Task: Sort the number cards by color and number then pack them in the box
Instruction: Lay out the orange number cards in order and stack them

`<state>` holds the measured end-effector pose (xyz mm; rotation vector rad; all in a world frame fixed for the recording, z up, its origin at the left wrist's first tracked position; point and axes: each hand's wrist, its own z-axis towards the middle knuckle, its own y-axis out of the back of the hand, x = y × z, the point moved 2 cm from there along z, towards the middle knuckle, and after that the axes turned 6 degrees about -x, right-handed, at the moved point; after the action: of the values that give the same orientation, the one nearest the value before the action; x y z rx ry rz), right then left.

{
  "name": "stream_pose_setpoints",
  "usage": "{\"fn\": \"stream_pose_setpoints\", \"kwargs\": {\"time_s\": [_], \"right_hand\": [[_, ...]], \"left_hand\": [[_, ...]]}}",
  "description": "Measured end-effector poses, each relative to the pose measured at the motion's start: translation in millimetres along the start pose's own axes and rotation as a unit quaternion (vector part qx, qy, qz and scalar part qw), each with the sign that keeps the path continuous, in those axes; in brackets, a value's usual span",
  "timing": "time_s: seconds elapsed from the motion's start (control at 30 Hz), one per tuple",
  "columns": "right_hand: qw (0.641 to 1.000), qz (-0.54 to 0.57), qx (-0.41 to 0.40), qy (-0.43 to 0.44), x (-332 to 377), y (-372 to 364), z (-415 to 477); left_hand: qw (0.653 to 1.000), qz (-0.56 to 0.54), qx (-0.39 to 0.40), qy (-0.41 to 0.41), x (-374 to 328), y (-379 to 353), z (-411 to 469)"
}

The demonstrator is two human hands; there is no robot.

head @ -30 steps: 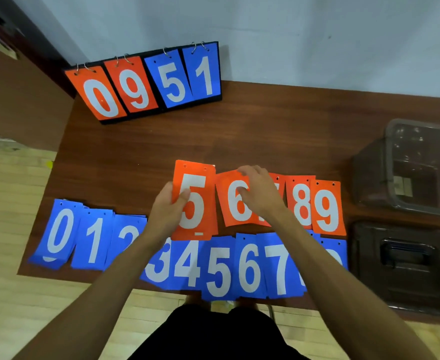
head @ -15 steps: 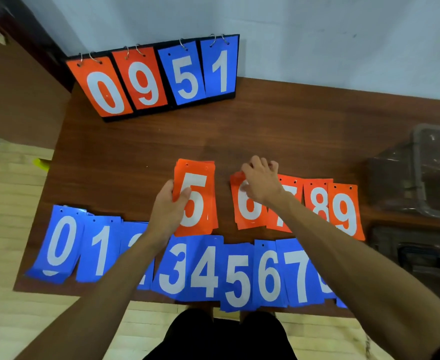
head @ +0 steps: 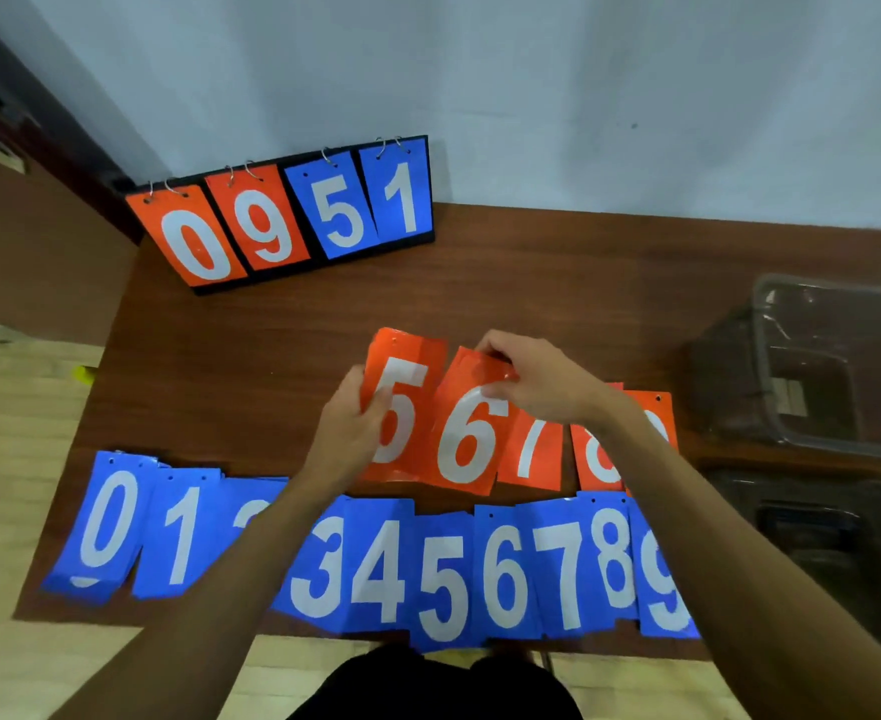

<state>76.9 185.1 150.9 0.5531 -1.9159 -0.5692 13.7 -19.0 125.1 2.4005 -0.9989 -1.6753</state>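
Head view: brown table (head: 532, 283) against pale wall (head: 532, 85); hands pinch orange 5 card (head: 402, 402) and orange 6 card (head: 467, 444).

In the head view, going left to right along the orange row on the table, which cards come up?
orange 5 → orange 6 → orange 7 → orange 8; the next card, under the right forearm, is unreadable.

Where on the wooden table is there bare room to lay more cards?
Bare brown wooden table lies left of the orange 5 card, between the flip scoreboard and the row of blue number cards. Another strip runs behind the orange cards toward the clear plastic box. The near edge is crowded.
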Motion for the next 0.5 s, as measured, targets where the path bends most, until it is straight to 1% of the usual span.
{"fn": "stream_pose_setpoints", "kwargs": {"time_s": [0.07,0.23,0.3,0.4,0.5], "right_hand": [[0.999,0.037,-0.026,0.009,-2.9,1.3,-12.7],[0.988,0.051,-0.144,0.01,-21.8,-8.4,-34.7],[0.983,0.062,-0.173,0.008,-28.4,-14.9,-41.3],[0.984,0.074,-0.164,0.007,-35.8,-23.8,-49.2],[0.985,0.082,-0.151,0.011,-46.3,-30.1,-54.8]], "left_hand": [[0.999,-0.016,0.042,0.009,-10.3,-18.2,-13.1],[0.996,-0.054,0.06,0.028,-19.6,-53.8,-43.7],[0.997,-0.025,0.073,0.025,-19.5,-65.5,-51.8],[0.996,0.048,0.075,0.026,-14.6,-78.0,-57.7],[0.995,0.041,0.074,0.051,-7.5,-84.9,-62.8]]}}
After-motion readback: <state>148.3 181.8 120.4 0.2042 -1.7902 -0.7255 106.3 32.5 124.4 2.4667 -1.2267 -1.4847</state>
